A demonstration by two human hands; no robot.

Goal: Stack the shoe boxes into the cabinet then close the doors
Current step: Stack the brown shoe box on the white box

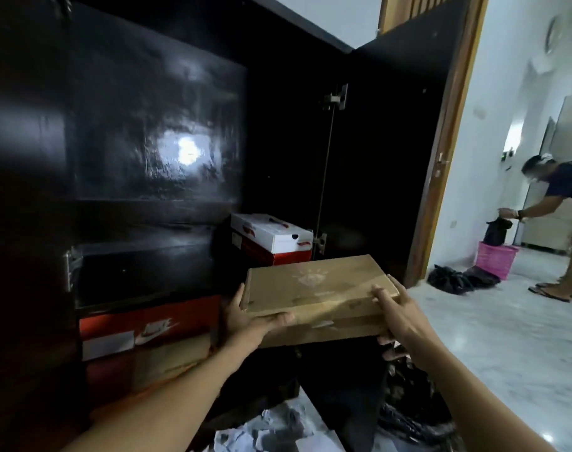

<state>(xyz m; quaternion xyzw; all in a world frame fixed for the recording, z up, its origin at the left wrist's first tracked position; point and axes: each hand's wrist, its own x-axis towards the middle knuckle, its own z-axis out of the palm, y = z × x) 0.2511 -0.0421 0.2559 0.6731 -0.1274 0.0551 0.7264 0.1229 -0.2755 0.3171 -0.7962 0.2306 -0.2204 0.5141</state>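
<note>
Four shoe boxes (pixel 317 288) — two hands (pixel 245 321)

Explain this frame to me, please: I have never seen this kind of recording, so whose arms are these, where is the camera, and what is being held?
There is no machine here. One wide-angle camera sits on a person's head and looks forward and down, so the two bare arms reaching in from the bottom are the wearer's own. The left hand and right hand grip the ends of a brown cardboard shoe box, held level in front of a dark cabinet whose right door stands open. Inside, a white and red shoe box sits further back, and an orange shoe box lies lower left. Another person bends over a pink basket in the next room.
</note>
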